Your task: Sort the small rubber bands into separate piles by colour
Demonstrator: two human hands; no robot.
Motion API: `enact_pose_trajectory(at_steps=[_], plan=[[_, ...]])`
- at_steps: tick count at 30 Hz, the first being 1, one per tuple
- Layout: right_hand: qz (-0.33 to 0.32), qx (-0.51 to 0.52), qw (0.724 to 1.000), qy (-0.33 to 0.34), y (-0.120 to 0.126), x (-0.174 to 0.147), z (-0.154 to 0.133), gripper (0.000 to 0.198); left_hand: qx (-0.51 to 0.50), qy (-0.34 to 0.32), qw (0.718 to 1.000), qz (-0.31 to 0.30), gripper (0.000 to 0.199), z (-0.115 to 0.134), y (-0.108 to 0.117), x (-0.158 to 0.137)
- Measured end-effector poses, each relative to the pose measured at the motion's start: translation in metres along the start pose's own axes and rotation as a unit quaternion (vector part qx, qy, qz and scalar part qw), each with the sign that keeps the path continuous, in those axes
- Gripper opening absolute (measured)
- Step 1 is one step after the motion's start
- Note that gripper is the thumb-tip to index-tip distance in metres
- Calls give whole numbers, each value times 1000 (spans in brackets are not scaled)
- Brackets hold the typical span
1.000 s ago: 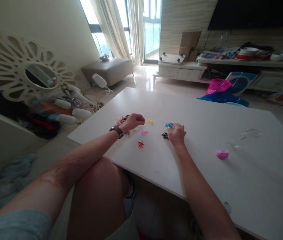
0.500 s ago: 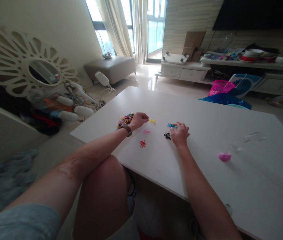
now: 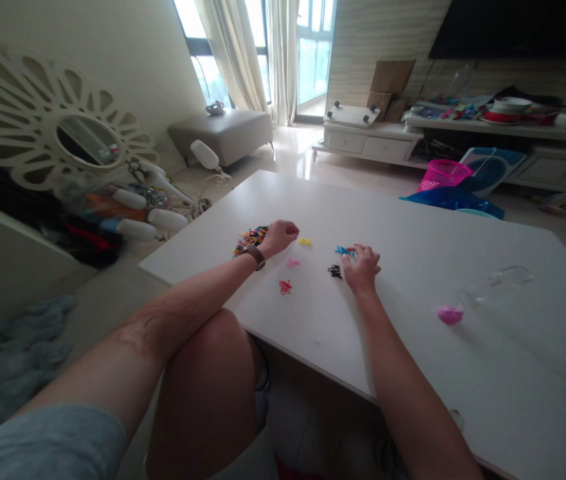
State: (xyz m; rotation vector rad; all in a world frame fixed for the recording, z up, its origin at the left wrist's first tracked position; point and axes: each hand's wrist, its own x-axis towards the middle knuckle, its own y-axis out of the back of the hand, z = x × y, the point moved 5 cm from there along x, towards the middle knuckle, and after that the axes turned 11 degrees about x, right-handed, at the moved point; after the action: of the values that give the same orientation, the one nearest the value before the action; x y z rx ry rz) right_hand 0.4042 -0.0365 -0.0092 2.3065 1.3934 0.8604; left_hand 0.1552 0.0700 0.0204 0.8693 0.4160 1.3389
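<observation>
My left hand (image 3: pixel 283 237), with a watch on its wrist, is closed in a pinch just above and left of a small yellow cluster (image 3: pixel 305 241). Whatever its fingertips may hold is too small to make out. Behind that wrist lies a pile of mixed-colour pieces (image 3: pixel 250 241). My right hand (image 3: pixel 363 267) rests on the table, thumb and forefinger closed around the edge of the thin blue pieces (image 3: pixel 341 251). Small black loop-shaped pieces (image 3: pixel 335 271) lie just left of its palm. Nearer me are a pink cluster (image 3: pixel 293 263) and a red one (image 3: pixel 285 287).
On the right of the white table (image 3: pixel 323 313) are a pink pouch-like object (image 3: pixel 449 315) and a clear plastic item (image 3: pixel 510 275). A pink basket (image 3: pixel 443 175) stands beyond the far edge. White lamp shades (image 3: pixel 167 220) crowd the left corner.
My left hand has lifted slightly away from the yellow cluster, so a little more of that cluster shows. My right hand stays at the blue pieces, nearly unmoved.
</observation>
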Motion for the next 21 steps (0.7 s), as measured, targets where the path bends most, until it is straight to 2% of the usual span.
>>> enact_pose_trajectory(at_steps=[5, 10, 16, 21], plan=[[0, 6, 1000, -6, 1, 0, -1, 24, -24, 50, 998, 32, 18, -25, 24, 1], [6, 11, 1000, -1, 1, -1, 0, 24, 17, 47, 997, 66, 19, -43, 49, -11], [21, 26, 999, 3, 2, -1, 6, 24, 84, 2, 996, 31, 24, -57, 64, -27], [41, 41, 998, 19, 5, -2, 10, 26, 110, -18, 992, -52, 21, -71, 50, -30]])
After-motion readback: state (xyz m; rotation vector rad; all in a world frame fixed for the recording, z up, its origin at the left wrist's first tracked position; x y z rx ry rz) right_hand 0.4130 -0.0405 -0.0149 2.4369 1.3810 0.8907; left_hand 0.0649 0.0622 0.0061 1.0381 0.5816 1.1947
